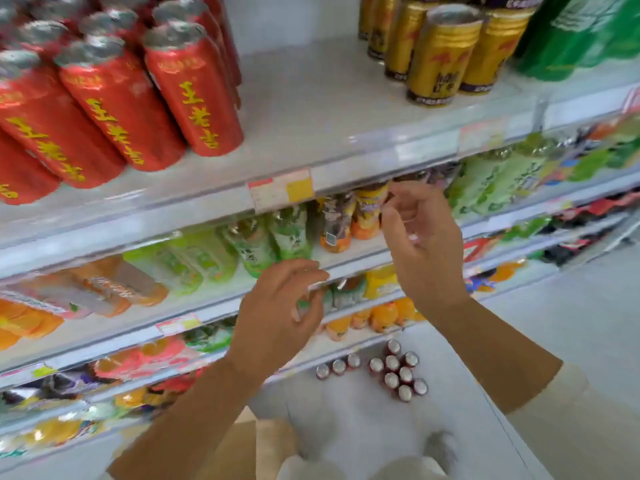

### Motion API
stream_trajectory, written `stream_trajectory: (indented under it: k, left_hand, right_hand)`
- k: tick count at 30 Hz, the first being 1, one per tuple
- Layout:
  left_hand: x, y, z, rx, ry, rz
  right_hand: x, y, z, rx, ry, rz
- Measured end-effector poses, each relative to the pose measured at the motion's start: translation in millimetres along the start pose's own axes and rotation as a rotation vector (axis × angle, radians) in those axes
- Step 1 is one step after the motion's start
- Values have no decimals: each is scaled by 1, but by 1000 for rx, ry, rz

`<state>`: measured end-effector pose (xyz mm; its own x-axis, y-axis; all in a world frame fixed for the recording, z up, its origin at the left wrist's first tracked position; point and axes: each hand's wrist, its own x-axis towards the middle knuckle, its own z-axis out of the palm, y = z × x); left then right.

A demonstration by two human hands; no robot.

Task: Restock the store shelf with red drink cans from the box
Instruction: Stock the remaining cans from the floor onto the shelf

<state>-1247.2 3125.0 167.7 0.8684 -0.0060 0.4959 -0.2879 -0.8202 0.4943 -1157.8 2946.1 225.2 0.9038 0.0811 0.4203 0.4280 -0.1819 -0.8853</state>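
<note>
1. The pale smooth metal shelf [311, 109] holds tall glossy red cylindrical cans [194, 95], silver-topped, at its left.
2. Left hand [277, 317] and right hand [426, 244] hang below, fingers loosely curled, apart, holding nothing.
3. Small round-topped red cans [398, 374] cluster low down beneath them.

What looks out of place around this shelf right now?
Loose red cans stand on the floor below the shelves, a short row and a tight cluster, upright, none spilled. The top shelf has a bare stretch between the shelved red cans and the gold cans. Nothing looks damaged.
</note>
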Motion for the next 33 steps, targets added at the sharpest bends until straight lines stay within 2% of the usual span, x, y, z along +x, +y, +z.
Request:
stream_trajectory:
  k: [6, 10, 13, 17, 20, 24, 28, 31, 33]
  left_hand:
    - [-64, -19, 154, -101, -458, -328]
    - [-128, -33, 256, -70, -762, -528]
    - [-181, -53, 335, -46, -929, -666]
    - [-242, -86, 445, -1, -1101, -784]
    - [-285, -116, 525, -1, -1142, -807]
    - [-332, -165, 624, -16, -1088, -781]
    - [-361, -212, 702, -30, -994, -730]
    - [-372, -226, 741, -53, -935, -649]
    - [-376, -226, 757, -49, -910, -656]
  right_hand:
    - [-101, 159, -85, -245, -74, 613]
    - [-171, 266, -120, -287, -69, 977]
    - [-229, 360, -134, -413, -155, 1136]
    - [-300, 480, -133, -465, -285, 1304]
    - [-346, 565, -117, -518, -386, 1328]
    - [-391, 667, -79, -557, -484, 1322]
    - [-424, 739, -39, -500, -380, 1283]
    - [-439, 766, -19, -573, -252, 1268]
    - [-448, 773, -11, -606, -196, 1281]
